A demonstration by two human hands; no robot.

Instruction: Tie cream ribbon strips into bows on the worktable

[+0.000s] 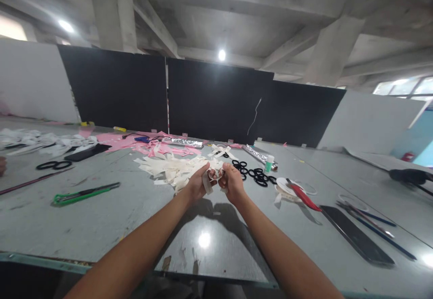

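Over the middle of the table, my left hand point(199, 182) and my right hand point(232, 182) are close together with their fingers pinched. Between the fingertips runs a cream fabric strip point(207, 183), looped or folded, with an end hanging below my left fingers. Whether a ring sits inside the loop I cannot tell. Just behind my left hand lies a pile of cream fabric strips point(169, 167). To the right of my right hand are several black rings point(260, 178), which look like hair ties.
Left are a green utility knife point(84, 194), black-handled scissors point(53, 165) and white strips point(50, 141). Right are a spool of ribbon point(286, 190), a red-handled tool point(303, 195), a dark phone-like slab point(356, 236) and a glue stick point(269, 163). Pink scraps point(118, 141) lie behind; another person's hand point(2, 166) shows far left.
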